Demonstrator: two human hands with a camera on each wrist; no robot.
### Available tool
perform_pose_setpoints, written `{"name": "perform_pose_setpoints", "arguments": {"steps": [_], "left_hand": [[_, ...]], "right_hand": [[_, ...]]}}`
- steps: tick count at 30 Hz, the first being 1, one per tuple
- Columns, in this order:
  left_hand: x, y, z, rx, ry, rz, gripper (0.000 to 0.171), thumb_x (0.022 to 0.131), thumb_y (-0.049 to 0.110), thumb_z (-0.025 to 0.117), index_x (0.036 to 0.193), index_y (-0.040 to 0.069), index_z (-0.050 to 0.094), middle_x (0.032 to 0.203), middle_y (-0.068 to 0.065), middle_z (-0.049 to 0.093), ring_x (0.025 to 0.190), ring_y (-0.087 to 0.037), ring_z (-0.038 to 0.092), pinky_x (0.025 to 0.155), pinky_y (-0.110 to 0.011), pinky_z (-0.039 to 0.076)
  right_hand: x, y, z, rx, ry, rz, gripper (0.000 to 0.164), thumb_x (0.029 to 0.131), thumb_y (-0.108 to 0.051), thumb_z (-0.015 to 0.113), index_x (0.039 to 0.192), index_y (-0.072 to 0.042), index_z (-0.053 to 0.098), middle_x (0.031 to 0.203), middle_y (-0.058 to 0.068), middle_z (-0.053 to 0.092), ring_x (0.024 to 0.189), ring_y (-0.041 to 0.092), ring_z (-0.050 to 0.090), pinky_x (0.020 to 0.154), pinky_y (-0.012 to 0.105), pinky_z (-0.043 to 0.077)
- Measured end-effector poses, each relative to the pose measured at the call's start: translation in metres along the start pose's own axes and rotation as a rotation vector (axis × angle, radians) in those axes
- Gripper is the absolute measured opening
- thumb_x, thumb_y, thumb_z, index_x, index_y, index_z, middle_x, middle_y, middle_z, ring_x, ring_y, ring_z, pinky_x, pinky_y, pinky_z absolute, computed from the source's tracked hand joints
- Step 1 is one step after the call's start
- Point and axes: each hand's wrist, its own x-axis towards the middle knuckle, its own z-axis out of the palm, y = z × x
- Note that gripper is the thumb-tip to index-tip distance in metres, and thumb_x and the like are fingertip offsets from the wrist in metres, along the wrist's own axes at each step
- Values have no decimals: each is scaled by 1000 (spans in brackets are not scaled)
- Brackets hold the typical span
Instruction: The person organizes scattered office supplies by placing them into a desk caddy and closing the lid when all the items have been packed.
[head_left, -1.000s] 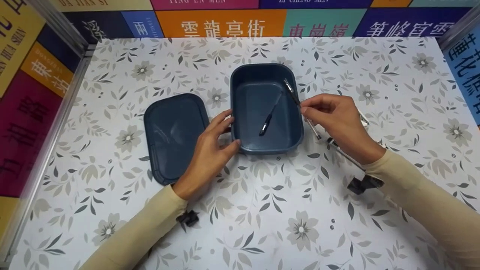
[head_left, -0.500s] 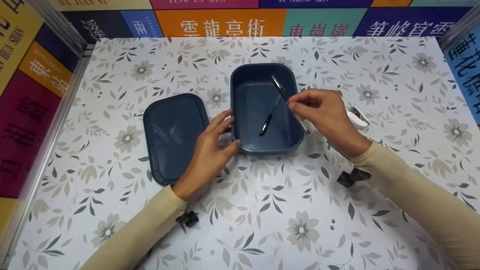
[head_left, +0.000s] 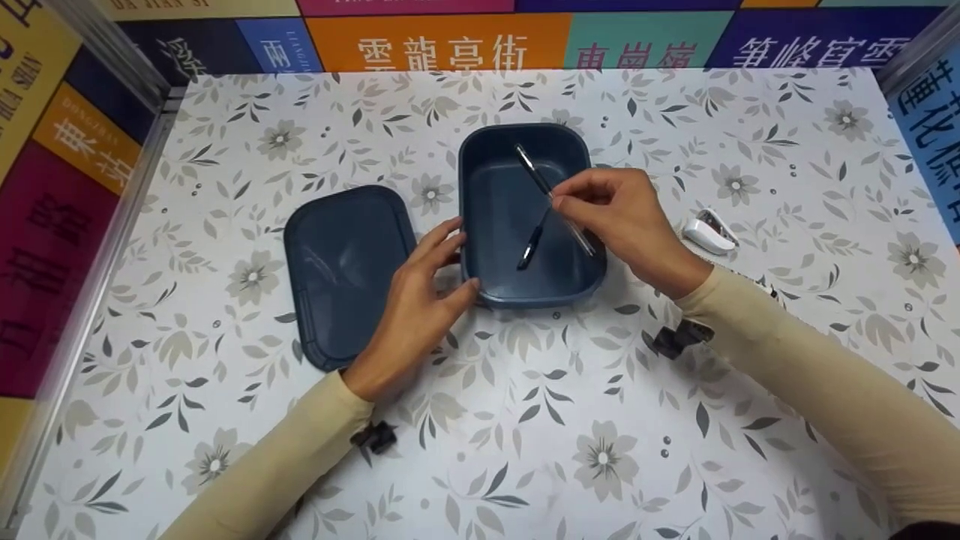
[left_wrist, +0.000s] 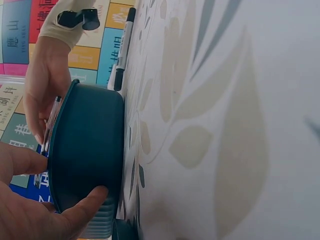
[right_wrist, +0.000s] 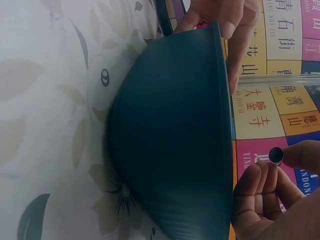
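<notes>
A deep dark-blue plastic box (head_left: 495,285) stands uncovered on the table. My left hand (head_left: 424,300) rests its fingertips against the box's left side, near the rim, with the thumb at the front left corner. Over the box, my right hand (head_left: 626,217) pinches a clear-barrelled pen (head_left: 531,165) between thumb and fingertips, its black capped end tilted towards the back left. On the box floor lies another pen (head_left: 531,247) with a black grip, crossed by the held one in the head view. The right wrist view shows the held pen end-on (right_wrist: 276,155).
Left of the box lies its dark-blue lid (head_left: 345,270), partly under the left hand and wrist. A small white stapler-like thing (head_left: 710,234) sits to the right. A black-and-white marker (left_wrist: 125,47) lies on the table. Panels with printed characters (head_left: 442,45) border the table.
My right hand has carried the pen leftwards from the box's right rim to over its middle. The white stapler-like thing has come into fuller view. The left hand has stayed put.
</notes>
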Motion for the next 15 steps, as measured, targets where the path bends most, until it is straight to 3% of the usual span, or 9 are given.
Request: {"name": "perform_pose_setpoints", "arguments": {"steps": [9,15], "left_hand": [[1,0,0,-6,-3,5,59,97,-2,74,153,-10,58,170,-11,48,131,-28,67,108,-48,58],[1,-2,0,9,-2,13,59,96,-2,74,153,-9,58,170,-11,49,130,-27,67,109,-48,57]], "right_hand": [[12,3,8,-56,-12,-13,14,98,-5,79,108,3,83,84,0,74,72,11,62,69,23,52],[20,4,14,-118,-6,-25,14,97,-5,78,106,4,83,78,-4,71,67,8,58,64,22,48]]}}
